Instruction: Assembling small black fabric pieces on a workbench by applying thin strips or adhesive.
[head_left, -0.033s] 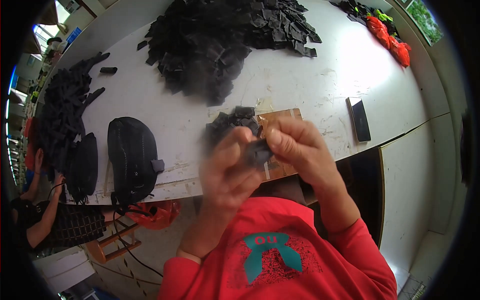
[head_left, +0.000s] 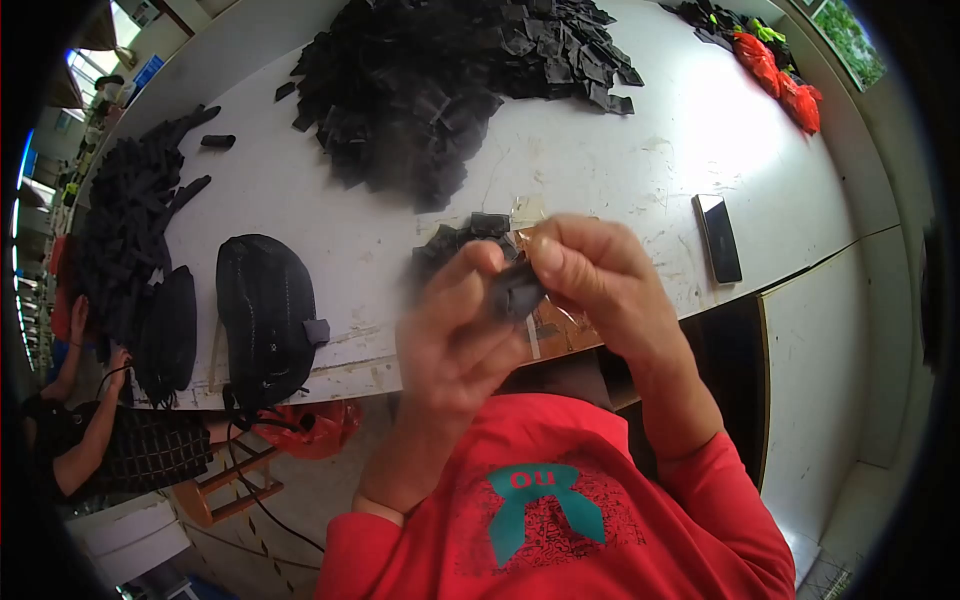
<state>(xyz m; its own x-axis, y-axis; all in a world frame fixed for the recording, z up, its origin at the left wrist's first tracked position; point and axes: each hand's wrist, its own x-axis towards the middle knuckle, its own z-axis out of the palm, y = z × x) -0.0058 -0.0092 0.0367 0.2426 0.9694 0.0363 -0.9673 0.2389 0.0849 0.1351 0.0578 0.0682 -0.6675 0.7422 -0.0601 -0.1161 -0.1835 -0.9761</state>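
Observation:
Both hands meet over the near edge of the white table (head_left: 640, 190). A small folded piece of black fabric (head_left: 518, 292) is between them. My left hand (head_left: 455, 335), somewhat blurred, has its fingers curled around the fabric from the left. Thumb and fingers of my right hand (head_left: 600, 280) pinch its upper right end, by a thin, shiny clear strip. Just beyond the hands lies a small heap of black fabric pieces (head_left: 490, 223), partly hidden by the left hand. Under the right hand is a brown board (head_left: 565, 338), mostly covered.
A large pile of black fabric pieces (head_left: 400, 90) spreads across the far table. A phone (head_left: 718, 238) lies right, red bags (head_left: 775, 80) far right. To the left are a black bag (head_left: 265, 315), a heap of black strips (head_left: 130, 220) and another person's hands (head_left: 118, 368).
My right hand has risen slightly, its wrist shifting a little right, and more of the black fabric piece shows between the hands. The left hand has barely moved.

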